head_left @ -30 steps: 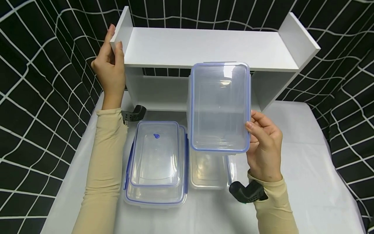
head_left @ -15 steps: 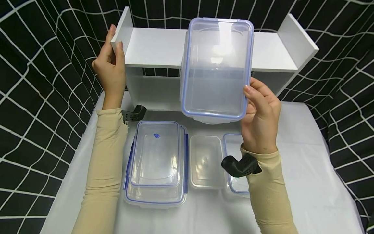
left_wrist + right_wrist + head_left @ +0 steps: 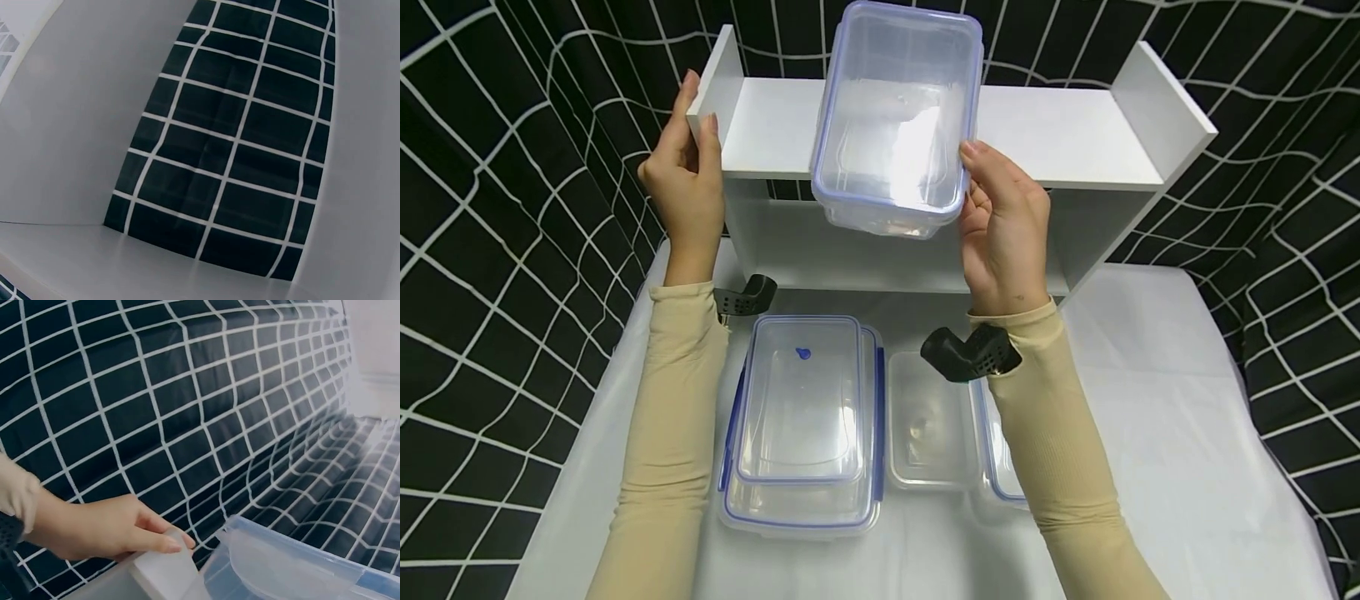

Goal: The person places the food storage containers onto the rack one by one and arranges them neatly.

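In the head view my right hand (image 3: 1003,225) pinches the right rim of a clear plastic food container (image 3: 898,117) with a blue-edged lid. The container is held up in front of the white shelf unit (image 3: 1067,137), overlapping its upper board. My left hand (image 3: 683,179) grips the front edge of the unit's left side panel (image 3: 721,92), thumb on the inner side. In the right wrist view, that left hand (image 3: 119,528) shows on the panel, with the container's lid (image 3: 294,562) at lower right. The left wrist view shows the unit's inner walls (image 3: 369,150), no fingers.
Two stacked lidded containers (image 3: 801,504) with blue edges lie on the white cloth (image 3: 1195,417) at front left. Beside them sits a smaller clear container (image 3: 928,450), then another blue-rimmed one (image 3: 1003,467) partly hidden under my right forearm. Black grid-patterned fabric (image 3: 490,333) hangs around.
My right hand has lifted the container from before the lower shelf to the upper board, then shifted it left, tilting it. My left hand has stayed on the side panel.
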The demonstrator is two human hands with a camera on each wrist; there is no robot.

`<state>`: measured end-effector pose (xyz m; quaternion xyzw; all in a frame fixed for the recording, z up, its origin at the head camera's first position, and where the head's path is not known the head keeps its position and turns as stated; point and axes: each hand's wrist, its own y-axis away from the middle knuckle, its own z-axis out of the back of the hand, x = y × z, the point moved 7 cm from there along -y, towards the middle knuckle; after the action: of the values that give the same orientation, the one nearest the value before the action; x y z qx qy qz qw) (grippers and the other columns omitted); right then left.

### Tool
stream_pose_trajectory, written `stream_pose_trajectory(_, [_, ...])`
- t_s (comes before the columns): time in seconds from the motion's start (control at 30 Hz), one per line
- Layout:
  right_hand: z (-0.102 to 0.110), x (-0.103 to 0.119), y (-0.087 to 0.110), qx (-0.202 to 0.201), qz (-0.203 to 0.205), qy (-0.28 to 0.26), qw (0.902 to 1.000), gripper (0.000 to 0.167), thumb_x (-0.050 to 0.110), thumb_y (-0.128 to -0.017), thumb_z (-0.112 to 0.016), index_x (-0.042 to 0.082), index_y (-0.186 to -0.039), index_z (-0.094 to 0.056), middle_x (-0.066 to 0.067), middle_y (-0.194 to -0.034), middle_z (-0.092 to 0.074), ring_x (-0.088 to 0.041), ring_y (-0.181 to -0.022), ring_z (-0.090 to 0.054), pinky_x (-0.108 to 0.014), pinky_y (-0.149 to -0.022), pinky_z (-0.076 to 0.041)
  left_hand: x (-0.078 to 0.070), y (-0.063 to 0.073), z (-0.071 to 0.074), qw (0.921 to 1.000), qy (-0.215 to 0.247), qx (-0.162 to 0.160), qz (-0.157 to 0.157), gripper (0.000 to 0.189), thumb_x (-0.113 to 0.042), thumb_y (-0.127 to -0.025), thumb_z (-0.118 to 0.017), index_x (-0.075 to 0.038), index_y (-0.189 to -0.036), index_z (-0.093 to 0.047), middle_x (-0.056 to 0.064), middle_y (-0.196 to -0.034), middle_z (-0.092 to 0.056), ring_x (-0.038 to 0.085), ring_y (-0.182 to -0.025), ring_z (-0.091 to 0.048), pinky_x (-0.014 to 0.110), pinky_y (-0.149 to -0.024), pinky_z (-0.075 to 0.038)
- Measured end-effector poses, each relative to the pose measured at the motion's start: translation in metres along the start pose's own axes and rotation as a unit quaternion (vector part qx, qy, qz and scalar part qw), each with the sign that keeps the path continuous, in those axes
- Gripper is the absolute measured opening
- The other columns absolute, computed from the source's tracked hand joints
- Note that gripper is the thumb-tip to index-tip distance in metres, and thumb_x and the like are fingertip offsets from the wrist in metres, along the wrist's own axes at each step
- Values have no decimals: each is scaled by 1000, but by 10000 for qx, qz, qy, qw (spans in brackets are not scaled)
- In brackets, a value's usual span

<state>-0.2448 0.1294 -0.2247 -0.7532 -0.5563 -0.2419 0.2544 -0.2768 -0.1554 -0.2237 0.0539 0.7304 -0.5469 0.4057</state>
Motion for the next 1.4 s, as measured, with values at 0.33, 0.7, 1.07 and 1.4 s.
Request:
stream_pose_trajectory(0.33, [-29, -14, -38, 217, -627, 601, 9960, 16, -4, -86, -63, -13, -99, -60, -16, -92, -56, -19, -72, -50, -19, -59, -48, 3, -1, 1, 9999, -13, 16, 151, 33, -5, -93, -57, 0, -126, -59, 7, -124, -60, 10, -111, -58, 25, -91, -48])
stream_pose_trajectory(0.7, [-31, 4, -21, 973, 380, 2264, 9684, 60, -4, -81, -66, -8, -135, -43, -17, -129, -51, -22, -115, -52, -25, -95, -45, 8, 0, -1, 9982, -327, 91, 492, 36, -7, -94, -57, -4, -130, -57, 0, -126, -59, 4, -92, -64, 14, -75, -50])
stream_pose_trajectory(1.07, [-64, -2, -2, 1557, 1430, 3973, 8930, 62, 0, -80, -71, -8, -135, -43, -17, -143, -41, -11, -130, -41, -23, -101, -39, 4, 1, -2, 10000, -93, -4, 8, 33, -5, -93, -57, 0, -126, -59, 7, -124, -61, 9, -110, -59, 25, -89, -49])
stream_pose_trajectory(1.4, [-76, -9, -11, 1789, 1422, 4186, 8790, 59, 2, -80, -73, -10, -132, -47, -18, -135, -50, -14, -123, -49, -23, -95, -45, 3, 0, 1, 9998, -175, 23, 118, 34, -6, -94, -57, -1, -127, -59, 5, -124, -61, 8, -106, -61, 24, -85, -51])
